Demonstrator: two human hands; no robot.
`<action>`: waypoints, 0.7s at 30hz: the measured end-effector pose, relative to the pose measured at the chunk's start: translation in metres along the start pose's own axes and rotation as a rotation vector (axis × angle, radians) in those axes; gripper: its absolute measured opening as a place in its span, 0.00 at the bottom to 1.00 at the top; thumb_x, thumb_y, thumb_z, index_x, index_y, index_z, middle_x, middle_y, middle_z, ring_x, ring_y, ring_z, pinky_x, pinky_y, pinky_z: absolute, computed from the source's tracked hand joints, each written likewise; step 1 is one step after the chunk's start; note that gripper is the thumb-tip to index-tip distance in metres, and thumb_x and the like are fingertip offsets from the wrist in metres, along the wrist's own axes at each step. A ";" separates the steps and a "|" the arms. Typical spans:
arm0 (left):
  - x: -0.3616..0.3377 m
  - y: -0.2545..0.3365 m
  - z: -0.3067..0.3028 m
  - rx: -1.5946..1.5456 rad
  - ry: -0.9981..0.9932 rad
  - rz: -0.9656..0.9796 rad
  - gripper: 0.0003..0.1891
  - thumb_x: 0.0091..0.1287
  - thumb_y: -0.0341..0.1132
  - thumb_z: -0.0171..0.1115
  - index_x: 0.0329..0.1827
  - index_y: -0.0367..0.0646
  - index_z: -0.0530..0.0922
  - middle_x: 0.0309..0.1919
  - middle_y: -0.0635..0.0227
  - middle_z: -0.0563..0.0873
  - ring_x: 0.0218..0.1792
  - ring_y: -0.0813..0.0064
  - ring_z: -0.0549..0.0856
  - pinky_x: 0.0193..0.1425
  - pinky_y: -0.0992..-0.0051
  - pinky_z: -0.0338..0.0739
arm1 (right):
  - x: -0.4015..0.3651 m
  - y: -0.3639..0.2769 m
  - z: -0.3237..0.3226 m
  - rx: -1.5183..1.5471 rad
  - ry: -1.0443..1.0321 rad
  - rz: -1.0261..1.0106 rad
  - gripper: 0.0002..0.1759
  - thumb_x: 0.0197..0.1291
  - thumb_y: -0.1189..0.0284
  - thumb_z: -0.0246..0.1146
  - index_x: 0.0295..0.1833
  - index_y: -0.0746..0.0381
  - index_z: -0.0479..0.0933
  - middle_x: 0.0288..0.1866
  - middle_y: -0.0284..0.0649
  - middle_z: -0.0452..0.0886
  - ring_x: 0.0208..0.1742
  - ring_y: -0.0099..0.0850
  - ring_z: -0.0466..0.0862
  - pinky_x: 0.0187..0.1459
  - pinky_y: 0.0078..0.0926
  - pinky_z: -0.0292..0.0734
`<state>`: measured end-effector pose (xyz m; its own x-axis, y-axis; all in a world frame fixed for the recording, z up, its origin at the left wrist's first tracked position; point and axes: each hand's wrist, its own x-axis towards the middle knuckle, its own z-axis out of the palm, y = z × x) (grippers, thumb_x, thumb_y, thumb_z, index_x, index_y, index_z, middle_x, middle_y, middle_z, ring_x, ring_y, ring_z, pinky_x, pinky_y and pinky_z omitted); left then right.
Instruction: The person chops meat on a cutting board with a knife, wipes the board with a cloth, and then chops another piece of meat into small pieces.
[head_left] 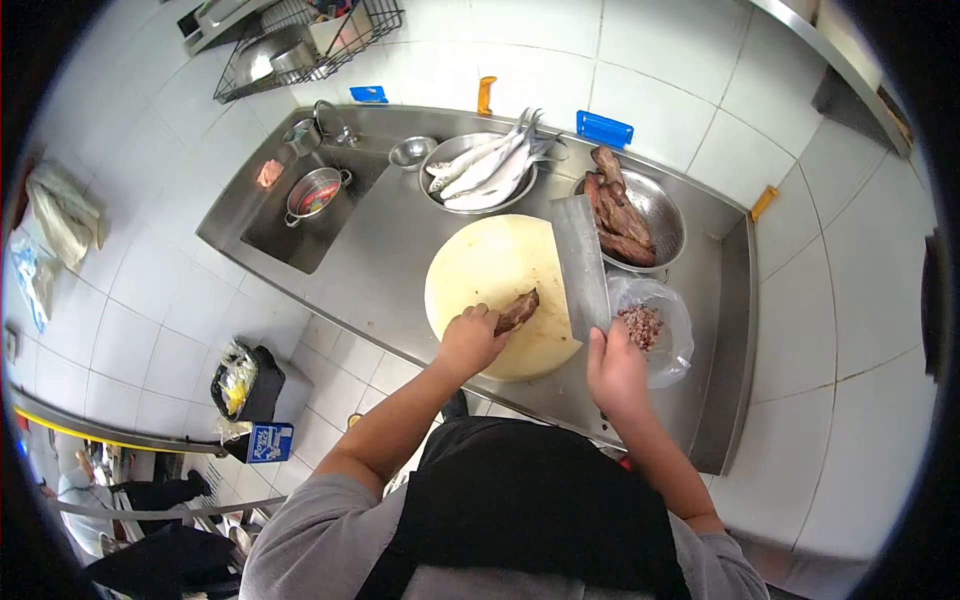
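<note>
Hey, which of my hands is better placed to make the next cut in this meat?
Probably the right hand: it holds the cleaver, its blade angled away, while the left hand holds the meat piece on the round board.

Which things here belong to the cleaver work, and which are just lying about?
Likely in the job: cleaver in the right hand, meat piece in the left hand, board, meat strips, diced bits, bag.
Seemingly not: fish, small bowl, blue box.

A dark meat strip (520, 310) slants across the round board (485, 255), the cleaver (583, 262) (broad, grey) over its right side.
</note>
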<state>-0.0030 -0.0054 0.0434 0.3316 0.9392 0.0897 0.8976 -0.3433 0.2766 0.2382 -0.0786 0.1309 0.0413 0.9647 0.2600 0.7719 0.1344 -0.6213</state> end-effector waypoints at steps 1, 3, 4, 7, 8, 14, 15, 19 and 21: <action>-0.001 0.000 0.002 -0.008 0.013 0.009 0.19 0.65 0.46 0.67 0.46 0.38 0.82 0.43 0.54 0.84 0.50 0.53 0.84 0.53 0.58 0.82 | 0.006 -0.001 0.009 -0.089 -0.122 0.061 0.16 0.75 0.63 0.52 0.51 0.67 0.70 0.30 0.61 0.83 0.34 0.63 0.84 0.39 0.60 0.78; -0.002 -0.004 0.007 -0.021 0.020 0.013 0.18 0.65 0.46 0.67 0.45 0.38 0.82 0.43 0.54 0.84 0.50 0.53 0.84 0.54 0.58 0.81 | 0.012 0.013 0.028 -0.187 -0.246 0.117 0.17 0.75 0.63 0.51 0.51 0.68 0.70 0.32 0.62 0.84 0.37 0.62 0.85 0.42 0.59 0.79; -0.002 -0.006 0.008 -0.021 0.022 0.026 0.17 0.65 0.46 0.67 0.45 0.39 0.82 0.42 0.54 0.84 0.50 0.52 0.84 0.55 0.58 0.80 | 0.014 0.029 0.039 -0.231 -0.411 0.090 0.16 0.75 0.63 0.51 0.51 0.68 0.70 0.36 0.63 0.84 0.40 0.62 0.85 0.45 0.59 0.78; -0.004 -0.013 0.006 -0.003 0.026 0.020 0.17 0.64 0.45 0.67 0.45 0.40 0.82 0.43 0.53 0.84 0.51 0.53 0.84 0.57 0.57 0.79 | 0.023 0.035 0.024 -0.262 -0.549 0.093 0.16 0.75 0.64 0.51 0.51 0.68 0.70 0.42 0.65 0.83 0.47 0.61 0.84 0.50 0.59 0.77; -0.005 -0.016 0.006 -0.009 0.021 0.016 0.17 0.64 0.45 0.67 0.45 0.40 0.82 0.43 0.53 0.84 0.51 0.53 0.84 0.57 0.57 0.79 | 0.020 0.033 0.015 -0.242 -0.537 0.136 0.15 0.74 0.64 0.51 0.51 0.68 0.70 0.44 0.65 0.83 0.49 0.61 0.84 0.52 0.59 0.76; -0.001 -0.026 -0.017 0.040 -0.115 0.028 0.20 0.62 0.46 0.67 0.50 0.40 0.81 0.45 0.56 0.85 0.52 0.55 0.84 0.59 0.57 0.78 | 0.017 0.011 -0.012 -0.122 -0.311 0.131 0.13 0.73 0.67 0.54 0.49 0.69 0.70 0.41 0.66 0.81 0.47 0.65 0.81 0.48 0.59 0.73; 0.005 -0.025 -0.015 -0.051 -0.006 0.106 0.20 0.62 0.44 0.67 0.52 0.40 0.82 0.46 0.55 0.85 0.53 0.55 0.84 0.60 0.57 0.78 | 0.017 0.012 -0.011 -0.122 -0.306 0.135 0.13 0.73 0.67 0.54 0.49 0.69 0.70 0.41 0.66 0.81 0.47 0.65 0.81 0.48 0.59 0.73; 0.057 0.003 0.006 -0.303 -0.041 0.348 0.18 0.62 0.32 0.63 0.56 0.39 0.82 0.51 0.50 0.85 0.55 0.50 0.83 0.63 0.57 0.77 | 0.022 0.029 0.009 -0.242 -0.292 0.136 0.15 0.72 0.66 0.54 0.51 0.69 0.72 0.45 0.64 0.82 0.50 0.63 0.82 0.53 0.59 0.74; 0.097 0.000 0.063 -0.065 -0.008 0.493 0.17 0.60 0.29 0.61 0.53 0.40 0.83 0.49 0.48 0.86 0.53 0.48 0.84 0.61 0.55 0.79 | 0.024 0.047 0.018 -0.361 -0.303 0.089 0.15 0.70 0.67 0.55 0.52 0.68 0.74 0.50 0.65 0.81 0.55 0.63 0.80 0.57 0.58 0.73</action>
<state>0.0475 0.0846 -0.0087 0.7144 0.6651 0.2173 0.6134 -0.7448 0.2627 0.2645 -0.0448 0.0945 -0.0283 0.9987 -0.0433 0.9470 0.0129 -0.3211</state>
